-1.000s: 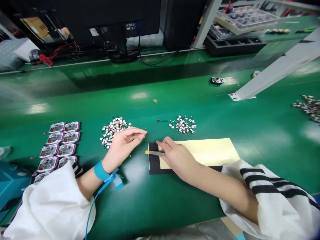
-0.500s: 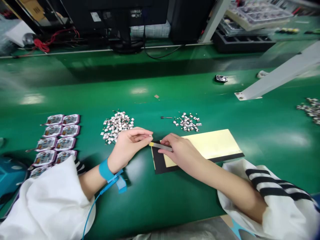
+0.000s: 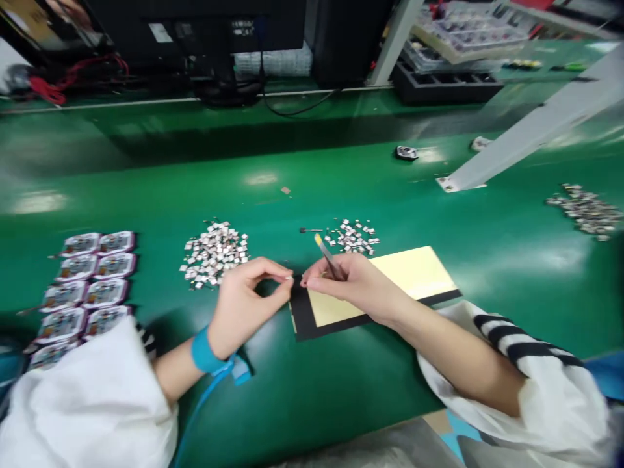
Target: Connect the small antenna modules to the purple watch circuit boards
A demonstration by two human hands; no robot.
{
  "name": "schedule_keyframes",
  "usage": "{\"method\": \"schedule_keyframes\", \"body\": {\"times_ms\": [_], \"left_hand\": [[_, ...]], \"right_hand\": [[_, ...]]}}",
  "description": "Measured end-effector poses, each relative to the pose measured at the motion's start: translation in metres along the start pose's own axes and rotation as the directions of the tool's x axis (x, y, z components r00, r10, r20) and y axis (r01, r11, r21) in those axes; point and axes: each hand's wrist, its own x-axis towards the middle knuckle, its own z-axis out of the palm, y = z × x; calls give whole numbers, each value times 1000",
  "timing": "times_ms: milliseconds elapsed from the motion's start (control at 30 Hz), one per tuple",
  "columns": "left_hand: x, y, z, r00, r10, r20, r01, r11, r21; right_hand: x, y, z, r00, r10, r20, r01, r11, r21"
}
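- Small pale part (image 3: 289, 278): at the left hand's fingertips, by the left end of the yellow-and-black sheet (image 3: 414, 273). Details too small to read.
- Left hand (image 3: 251, 292): thumb and forefinger brought together on that part, gap behind them; blue strap (image 3: 205, 351) at the wrist.
- Right hand (image 3: 361, 283): over the sheet's left portion, fingers curled round a slim grey tool (image 3: 332, 261), its yellow end angled up, away from the sheet. Fingertips just beside the left hand's; cannot tell whether they pinch anything else.
- Step in hand, my reading: close fingertip work on the one part, tool parked in the grip rather than applied.
- Next move, judged: calls for a steady left pinch and fine right fingertips, yellow end kept clear.
- Just beyond the sheet: smaller heap of parts (image 3: 351, 237); short dark piece (image 3: 311, 230) left of it.
- Left of the sheet: larger heap (image 3: 217, 253); farther left, purple-rimmed units (image 3: 114, 266) in two columns on the green counter (image 3: 273, 403).
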Motion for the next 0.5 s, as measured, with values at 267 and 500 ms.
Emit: {"method": "schedule_keyframes", "body": {"times_ms": [267, 500], "left_hand": [[-11, 4, 3, 955, 287, -79, -262, 936, 236], [-13, 3, 3, 909, 413, -55, -360, 844, 397]], "right_hand": [[-1, 3, 18, 999, -33, 3, 29, 916, 400], [-1, 6, 16, 998, -47, 35, 35, 956, 291]]}}
